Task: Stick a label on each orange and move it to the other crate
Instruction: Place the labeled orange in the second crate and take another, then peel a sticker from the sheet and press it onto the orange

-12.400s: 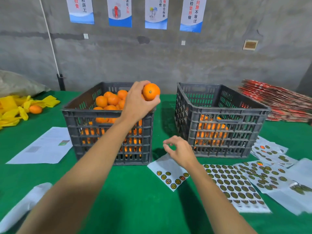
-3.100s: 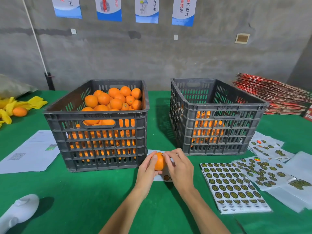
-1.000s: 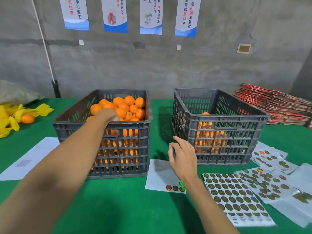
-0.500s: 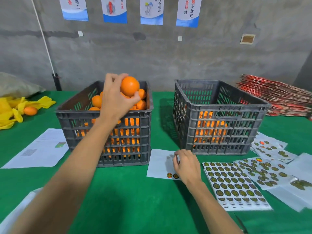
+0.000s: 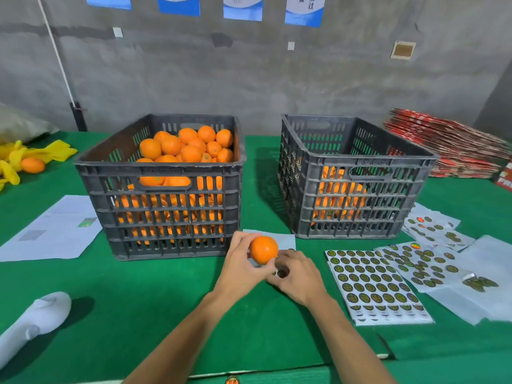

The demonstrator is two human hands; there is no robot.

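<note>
The left crate (image 5: 163, 187), dark grey slotted plastic on the green table (image 5: 138, 300), is heaped with oranges above its rim; the right crate (image 5: 352, 178), of the same make, holds a lower layer seen only through its slots; so by my reckoning most of the fruit is not yet labelled. The full sticker sheet (image 5: 374, 286) lies flat just right of the hands, its round dark-and-gold labels in neat rows; a nearly spent backing sheet (image 5: 279, 239) lies under the hands, between the two crates.

The left hand (image 5: 241, 264) holds one orange (image 5: 263, 249) just above that backing sheet, in front of the gap between the crates; fingers and thumb curl round its left and under side, leaving the top and right face bare. The fruit is round, bright, evenly coloured and slightly glossy; it likely weighs little, feels firm with some give, and may roll or slip in a loose hold; a grip round the middle, as here, seems soundest, with the smooth cheek left free for the label.

The right hand (image 5: 297, 275) lies close beside the orange, fingers curled inward; a small dark round label (image 5: 282, 272) shows at its fingertips, apparently pinched there, though whether it is fully off the sheet I cannot tell.
</note>
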